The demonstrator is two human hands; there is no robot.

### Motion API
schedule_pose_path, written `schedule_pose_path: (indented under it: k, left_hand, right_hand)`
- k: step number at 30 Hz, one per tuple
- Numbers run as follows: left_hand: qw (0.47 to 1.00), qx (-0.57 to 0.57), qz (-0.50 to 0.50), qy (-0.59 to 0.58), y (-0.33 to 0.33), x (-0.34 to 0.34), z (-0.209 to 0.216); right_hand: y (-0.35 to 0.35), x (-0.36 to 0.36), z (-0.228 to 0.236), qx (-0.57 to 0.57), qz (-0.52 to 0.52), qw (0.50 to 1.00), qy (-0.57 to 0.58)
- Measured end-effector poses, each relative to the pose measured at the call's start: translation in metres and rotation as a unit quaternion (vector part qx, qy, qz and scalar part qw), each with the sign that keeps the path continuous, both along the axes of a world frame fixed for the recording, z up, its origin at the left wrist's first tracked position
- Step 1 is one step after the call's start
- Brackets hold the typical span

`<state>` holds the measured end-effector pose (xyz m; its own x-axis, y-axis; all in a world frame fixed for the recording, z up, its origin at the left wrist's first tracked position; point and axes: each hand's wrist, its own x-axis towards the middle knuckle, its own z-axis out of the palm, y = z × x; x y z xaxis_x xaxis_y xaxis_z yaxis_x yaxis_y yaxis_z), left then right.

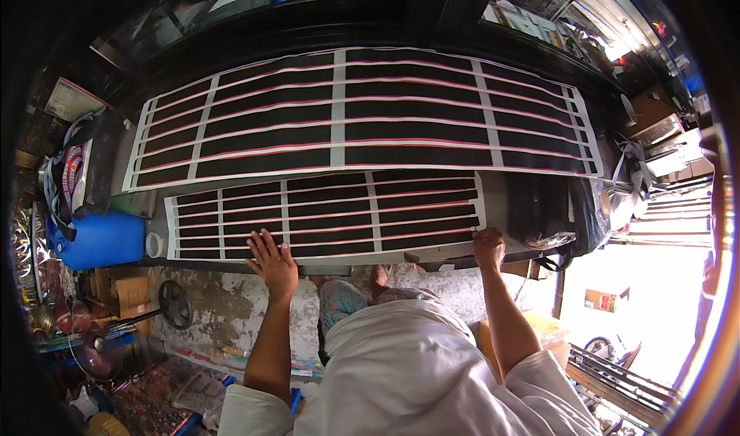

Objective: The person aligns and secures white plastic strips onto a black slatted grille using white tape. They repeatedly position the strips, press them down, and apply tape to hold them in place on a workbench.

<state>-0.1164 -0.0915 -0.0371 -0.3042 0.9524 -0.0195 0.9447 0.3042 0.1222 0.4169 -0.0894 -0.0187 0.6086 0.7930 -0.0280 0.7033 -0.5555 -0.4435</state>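
A long sheet of black panels (420, 132), crossed by white strips with red edges and by pale bars, lies across the far part of the dark grey bench (505, 197). Nearer to me is a smaller sheet of the same pattern (327, 212). On its front edge, left of the middle, my left hand (274, 266) rests with its fingers spread and holds nothing. My right hand (489, 249) is closed at the near right corner of the smaller sheet. What its fingertips pinch is too small to make out.
On the left stand a blue jerrycan (100, 239) and a small white round container (155, 244). Black plastic-wrapped bundles (590, 212) sit at the bench's right end. Below at left are a fan (96, 345) and a cardboard box (127, 293). Glass-fronted cabinets (401, 20) line the back.
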Motion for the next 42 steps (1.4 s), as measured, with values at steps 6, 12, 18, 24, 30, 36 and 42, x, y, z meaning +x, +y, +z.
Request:
schedule_pose_path:
  k: [6,12,18,24,30,36,42]
  left_hand:
    - [1.0,-0.007,0.006,-0.01,-0.002,-0.003,-0.001]
    - [1.0,0.011,0.003,-0.007,0.003,0.005,0.006]
    - [0.995,0.079,-0.009,-0.064,0.022,0.021,0.018]
    - [1.0,0.027,-0.002,-0.011,0.021,0.023,0.001]
    - [0.999,0.048,0.002,0.004,0.019,0.025,-0.002]
    - [0.999,0.036,0.009,-0.013,0.019,0.026,0.004]
    - [0.999,0.04,0.004,-0.01,0.019,0.024,0.001]
  right_hand:
    - [-0.006,0.02,-0.01,0.125,0.016,0.991,0.053]
    - [0.016,0.032,-0.028,-0.01,-0.08,0.991,0.106]
    - [0.069,0.033,-0.015,-0.019,-0.075,0.989,0.125]
    - [0.103,0.031,0.038,-0.131,0.063,0.979,0.142]
    - [0.08,0.024,0.077,-0.035,0.043,0.974,0.221]
    - [0.073,0.009,0.113,-0.011,0.044,0.977,0.207]
    - [0.067,0.006,0.123,0.017,0.065,0.974,0.214]
